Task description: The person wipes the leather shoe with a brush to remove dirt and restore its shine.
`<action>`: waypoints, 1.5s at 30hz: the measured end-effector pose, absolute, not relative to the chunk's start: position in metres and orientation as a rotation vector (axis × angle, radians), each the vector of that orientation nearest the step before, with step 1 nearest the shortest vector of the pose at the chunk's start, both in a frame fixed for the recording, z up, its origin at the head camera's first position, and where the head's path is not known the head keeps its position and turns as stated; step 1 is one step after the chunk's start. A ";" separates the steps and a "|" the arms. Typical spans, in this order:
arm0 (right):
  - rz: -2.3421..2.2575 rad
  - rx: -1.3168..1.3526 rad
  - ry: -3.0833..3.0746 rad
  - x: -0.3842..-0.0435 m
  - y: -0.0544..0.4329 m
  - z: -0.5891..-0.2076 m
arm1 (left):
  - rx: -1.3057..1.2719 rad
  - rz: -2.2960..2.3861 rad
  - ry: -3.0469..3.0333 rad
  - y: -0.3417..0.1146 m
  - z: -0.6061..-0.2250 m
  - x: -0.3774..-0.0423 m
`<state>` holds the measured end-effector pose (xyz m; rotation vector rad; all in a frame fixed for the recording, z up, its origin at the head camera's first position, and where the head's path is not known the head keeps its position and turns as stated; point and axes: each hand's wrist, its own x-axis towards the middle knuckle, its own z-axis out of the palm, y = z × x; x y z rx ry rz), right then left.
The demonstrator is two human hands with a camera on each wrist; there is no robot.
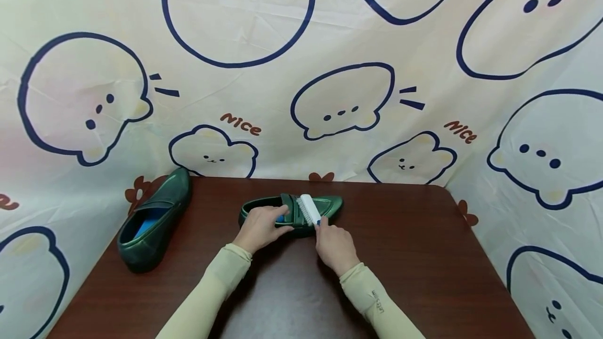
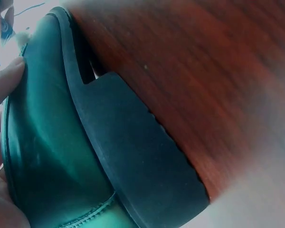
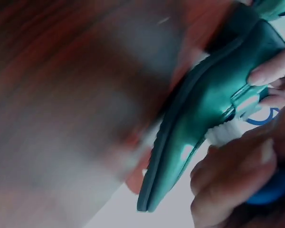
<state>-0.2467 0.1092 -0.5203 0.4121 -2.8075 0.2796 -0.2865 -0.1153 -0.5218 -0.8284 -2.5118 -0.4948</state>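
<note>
A green leather loafer (image 1: 325, 204) lies on the table with its toe to the right. My left hand (image 1: 261, 226) grips it by the side of its opening, and in the left wrist view fingers (image 2: 9, 80) lie over the shoe's rim. My right hand (image 1: 335, 247) holds a white brush (image 1: 309, 209) with a blue part near the grip. The brush's bristles touch the loafer's upper, just ahead of the strap. In the right wrist view the curled fingers (image 3: 232, 183) hide most of the handle, and the white bristles (image 3: 223, 133) meet the shoe.
The matching green loafer (image 1: 157, 218), with a blue insole, stands at the table's left edge, toe pointing away. The dark brown table (image 1: 405, 276) ends at a patterned cloth (image 1: 330, 156) behind and at both sides.
</note>
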 end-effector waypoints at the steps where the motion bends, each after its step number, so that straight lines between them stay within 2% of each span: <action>1: 0.251 0.394 -2.782 -0.248 0.113 -0.521 | -0.833 -0.494 -2.506 -0.115 -0.522 -0.287; 13: 0.150 0.202 -2.685 -0.271 0.150 -0.521 | -0.844 -0.516 -2.500 -0.117 -0.522 -0.287; 23: 0.691 0.414 -2.940 -0.261 0.130 -0.510 | -0.801 -0.514 -2.554 -0.116 -0.519 -0.288; 45: 0.330 0.142 -2.821 -0.278 0.172 -0.514 | -0.810 -0.529 -2.580 -0.116 -0.518 -0.287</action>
